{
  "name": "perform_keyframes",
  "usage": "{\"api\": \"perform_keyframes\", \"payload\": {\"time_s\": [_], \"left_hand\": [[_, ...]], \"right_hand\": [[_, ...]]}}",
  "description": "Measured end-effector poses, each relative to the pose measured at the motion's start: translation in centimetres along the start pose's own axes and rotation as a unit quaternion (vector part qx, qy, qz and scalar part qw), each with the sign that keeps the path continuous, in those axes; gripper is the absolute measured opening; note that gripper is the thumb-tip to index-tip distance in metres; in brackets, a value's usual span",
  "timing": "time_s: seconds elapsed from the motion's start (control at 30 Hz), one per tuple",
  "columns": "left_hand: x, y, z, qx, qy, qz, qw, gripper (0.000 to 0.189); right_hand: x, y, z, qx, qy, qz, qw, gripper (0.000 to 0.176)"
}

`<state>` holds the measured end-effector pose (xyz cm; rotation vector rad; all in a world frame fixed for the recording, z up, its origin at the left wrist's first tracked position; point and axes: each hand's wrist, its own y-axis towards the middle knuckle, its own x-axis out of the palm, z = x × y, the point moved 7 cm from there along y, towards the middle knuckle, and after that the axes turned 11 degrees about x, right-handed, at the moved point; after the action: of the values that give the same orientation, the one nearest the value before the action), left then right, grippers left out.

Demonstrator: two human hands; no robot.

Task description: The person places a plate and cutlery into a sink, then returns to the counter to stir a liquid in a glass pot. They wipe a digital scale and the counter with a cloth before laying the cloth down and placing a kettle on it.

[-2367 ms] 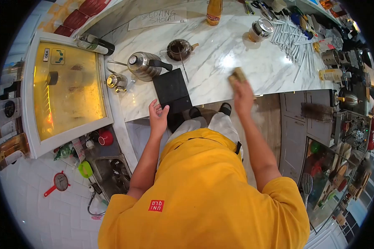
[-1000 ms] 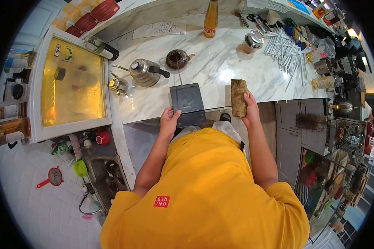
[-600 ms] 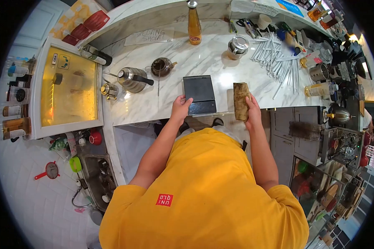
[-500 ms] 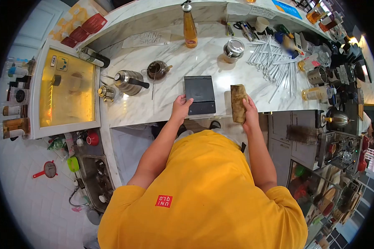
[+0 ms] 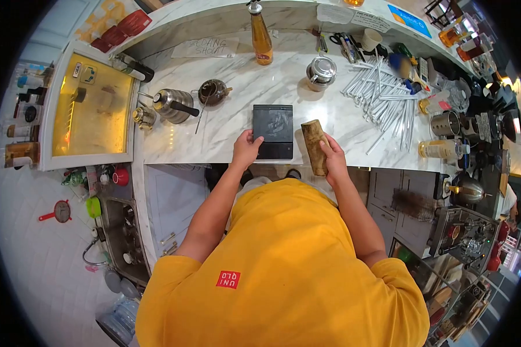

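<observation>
The left hand point(image 5: 246, 151) grips the black coffee scale point(image 5: 272, 130) at its near left corner, thumb on the top face and fingers curled round the edge. The scale lies flat on the marble counter point(image 5: 237, 130), close to the counter's front edge. Just to the right of the scale, the right hand point(image 5: 333, 162) is wrapped around the near end of a brown cloth point(image 5: 314, 146) rolled or folded into a thick wad. The wad's far end points away from the person and rests on the marble; a narrow strip of bare counter separates it from the scale.

Beyond the scale to the left stand a steel gooseneck kettle point(image 5: 171, 104) and a dark glass server point(image 5: 212, 91). Straight beyond it is an amber bottle point(image 5: 259, 34). A lidded metal tin point(image 5: 321, 72) sits beyond it to the right, and further right lies a heap of white straws point(image 5: 382, 92).

This reads as counter wiping, at the stage where the scale is being positioned while the cloth waits beside it. A next stroke would call for pressing the cloth flat and keeping the scale steady or clear of its path. The hand would also have to stay short of the straws and the tin, which would scatter easily.
</observation>
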<state>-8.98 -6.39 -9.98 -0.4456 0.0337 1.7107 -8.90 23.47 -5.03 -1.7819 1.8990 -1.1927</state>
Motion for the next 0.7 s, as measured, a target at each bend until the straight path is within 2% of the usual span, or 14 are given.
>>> {"api": "perform_keyframes", "payload": {"time_s": [0.13,0.33,0.53,0.7], "left_hand": [[-0.2,0.4,-0.2,0.009,0.115,-0.009,0.993,0.044],[-0.9,-0.6,0.6,0.040,0.177,0.069,0.981,0.045],[-3.1,-5.0,6.5,0.157,0.296,0.187,0.924,0.041],[-5.4,-7.4,5.0,0.170,0.269,0.191,0.929,0.039]], "right_hand": [[0.2,0.2,-0.5,-0.001,0.001,-0.029,1.000,0.043],[0.7,0.0,-1.3,-0.006,-0.009,-0.045,0.999,0.043],[2.6,-0.3,-1.8,-0.008,-0.021,-0.072,0.997,0.042],[5.8,-1.3,-0.8,0.000,-0.033,-0.108,0.994,0.042]]}}
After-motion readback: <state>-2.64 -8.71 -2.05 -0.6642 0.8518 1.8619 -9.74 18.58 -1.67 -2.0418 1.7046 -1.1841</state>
